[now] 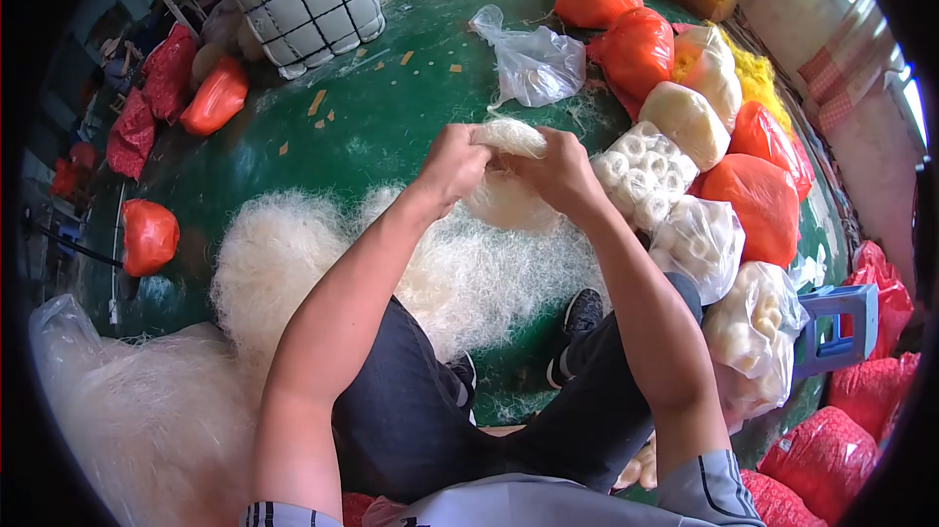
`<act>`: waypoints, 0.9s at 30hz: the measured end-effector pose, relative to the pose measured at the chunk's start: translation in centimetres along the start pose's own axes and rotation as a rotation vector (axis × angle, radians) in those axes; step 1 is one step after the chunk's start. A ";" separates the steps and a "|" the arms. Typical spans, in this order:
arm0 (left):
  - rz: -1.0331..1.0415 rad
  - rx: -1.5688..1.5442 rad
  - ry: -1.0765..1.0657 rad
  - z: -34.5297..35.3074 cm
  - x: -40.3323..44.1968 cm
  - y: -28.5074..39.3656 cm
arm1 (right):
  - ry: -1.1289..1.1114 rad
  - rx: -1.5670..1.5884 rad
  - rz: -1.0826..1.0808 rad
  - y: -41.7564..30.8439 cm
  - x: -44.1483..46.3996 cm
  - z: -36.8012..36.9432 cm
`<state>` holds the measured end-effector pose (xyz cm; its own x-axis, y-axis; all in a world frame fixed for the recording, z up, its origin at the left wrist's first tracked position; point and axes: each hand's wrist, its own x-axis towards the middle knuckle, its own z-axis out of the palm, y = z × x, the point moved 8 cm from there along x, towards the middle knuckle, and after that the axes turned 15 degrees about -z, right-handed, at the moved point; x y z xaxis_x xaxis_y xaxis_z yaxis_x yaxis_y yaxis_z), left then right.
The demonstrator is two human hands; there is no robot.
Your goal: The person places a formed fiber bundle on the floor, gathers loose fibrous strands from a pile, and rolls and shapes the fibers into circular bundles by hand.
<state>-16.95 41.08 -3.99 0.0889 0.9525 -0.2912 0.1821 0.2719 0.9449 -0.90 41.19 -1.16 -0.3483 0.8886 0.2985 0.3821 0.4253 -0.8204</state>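
My left hand (455, 170) and my right hand (559, 170) are raised in front of me over the floor. Between them they grip a cream-coloured fibre bundle (514, 138), one hand at each end, with the fingers of both closed round it. More pale fibre (511, 200) hangs just below the hands. Under my forearms a large loose heap of whitish fibre (469, 277) spreads over the green floor (362, 150), in front of my shoes. The undersides of my fingers are hidden.
At the right stand red bags (751, 204), a clear bag of white rolls (646, 175) and a blue stool (836, 326). An empty plastic bag (536, 62) lies ahead. A strapped grey bale (303, 3) stands back left; a fibre-filled bag (156, 419) is near left. A person (119, 65) is far left.
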 end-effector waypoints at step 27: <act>0.185 0.294 0.211 1.2 -2.7 2.7 | -0.023 -0.166 -0.207 -1.4 0.5 -0.7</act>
<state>-15.56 39.10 -0.82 -0.0513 0.9972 -0.0546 0.4568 0.0720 0.8866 -1.02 41.14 0.44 -0.4522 0.7765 0.4388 0.4354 0.6215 -0.6513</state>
